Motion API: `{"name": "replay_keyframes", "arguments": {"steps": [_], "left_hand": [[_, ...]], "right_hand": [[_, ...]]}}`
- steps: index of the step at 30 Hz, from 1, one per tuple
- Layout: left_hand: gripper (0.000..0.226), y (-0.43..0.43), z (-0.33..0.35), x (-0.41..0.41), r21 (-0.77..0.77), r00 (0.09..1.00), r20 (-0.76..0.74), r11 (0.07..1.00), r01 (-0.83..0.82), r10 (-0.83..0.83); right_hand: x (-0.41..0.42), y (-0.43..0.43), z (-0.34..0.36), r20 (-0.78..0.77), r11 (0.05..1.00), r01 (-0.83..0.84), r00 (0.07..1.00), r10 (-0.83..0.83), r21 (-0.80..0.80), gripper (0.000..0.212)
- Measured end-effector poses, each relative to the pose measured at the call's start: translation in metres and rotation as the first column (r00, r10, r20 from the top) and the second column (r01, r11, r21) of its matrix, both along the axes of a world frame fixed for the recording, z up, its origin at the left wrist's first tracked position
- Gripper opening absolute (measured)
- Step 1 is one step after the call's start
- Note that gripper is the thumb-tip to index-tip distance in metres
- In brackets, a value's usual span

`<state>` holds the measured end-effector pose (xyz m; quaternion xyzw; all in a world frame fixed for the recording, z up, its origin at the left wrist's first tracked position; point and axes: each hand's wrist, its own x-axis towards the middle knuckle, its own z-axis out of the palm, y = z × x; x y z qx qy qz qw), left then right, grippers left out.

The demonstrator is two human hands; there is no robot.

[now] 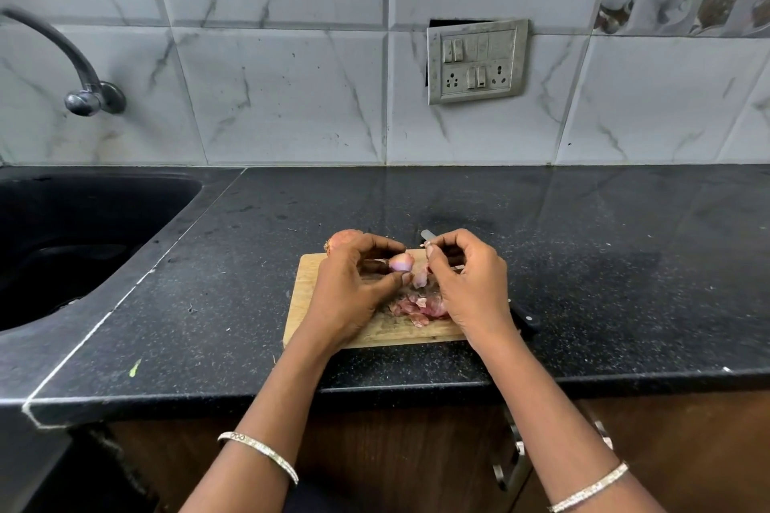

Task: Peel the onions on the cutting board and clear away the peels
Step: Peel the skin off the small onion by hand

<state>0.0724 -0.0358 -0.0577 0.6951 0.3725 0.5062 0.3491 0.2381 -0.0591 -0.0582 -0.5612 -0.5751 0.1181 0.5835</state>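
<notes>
Holding the small onion (401,262) over the cutting board (304,292), your left hand (354,292) is curling round it while your right hand (466,283) is pinching a peel strip (420,277). Yanking is risking a dropped onion, scattering the peels (416,308) lying beside the knife (526,319).

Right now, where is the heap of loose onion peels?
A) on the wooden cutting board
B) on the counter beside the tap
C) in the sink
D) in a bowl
A: the pink heap of peels lies on the cutting board, between the left hand, which holds an onion, and the right hand, which pinches a peel.
</notes>
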Motion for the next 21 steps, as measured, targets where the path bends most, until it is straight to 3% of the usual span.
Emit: {"name": "replay_keyframes", "arguments": {"steps": [4, 9, 21], "left_hand": [[0.033, -0.002, 0.001, 0.000, -0.011, 1.000, 0.003, 1.000, 0.011, -0.011], [0.031, -0.004, 0.004, -0.001, 0.096, 0.996, -0.064, 0.994, -0.056, 0.062], [0.040, 0.000, -0.005, 0.001, -0.075, 0.996, 0.079, 0.997, -0.036, 0.042]], "right_hand": [[-0.001, -0.004, 0.005, 0.009, 1.000, -0.019, 1.000, 0.019, -0.010, 0.021], [-0.007, -0.009, 0.009, 0.018, 0.992, -0.125, 0.992, 0.125, 0.016, 0.006], [-0.011, -0.014, 0.011, 0.099, 0.979, -0.181, 0.980, 0.172, 0.096, 0.012]]}}
